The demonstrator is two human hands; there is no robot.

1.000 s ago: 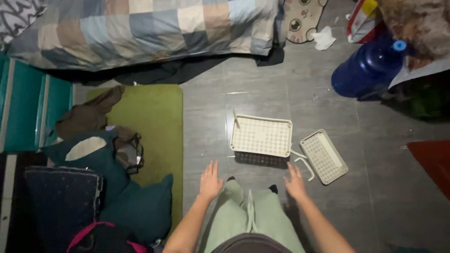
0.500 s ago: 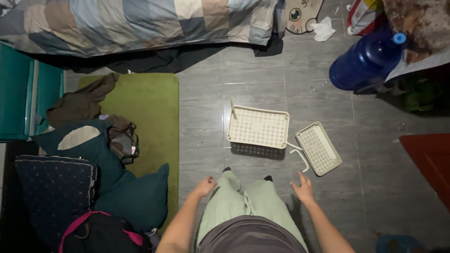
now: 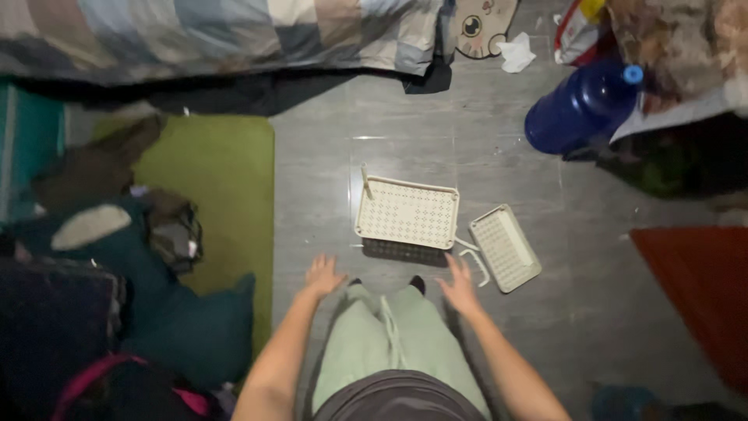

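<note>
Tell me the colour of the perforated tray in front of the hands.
Cream-white tray, seen in the head view.

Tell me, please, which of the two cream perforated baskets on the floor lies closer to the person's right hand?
The smaller basket, lying askew to the right of the larger basket, is closer to the right hand.

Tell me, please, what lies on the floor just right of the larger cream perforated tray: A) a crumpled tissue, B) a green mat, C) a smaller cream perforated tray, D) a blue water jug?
C: the smaller cream tray lies tilted on the grey floor just right of the larger tray.
</note>
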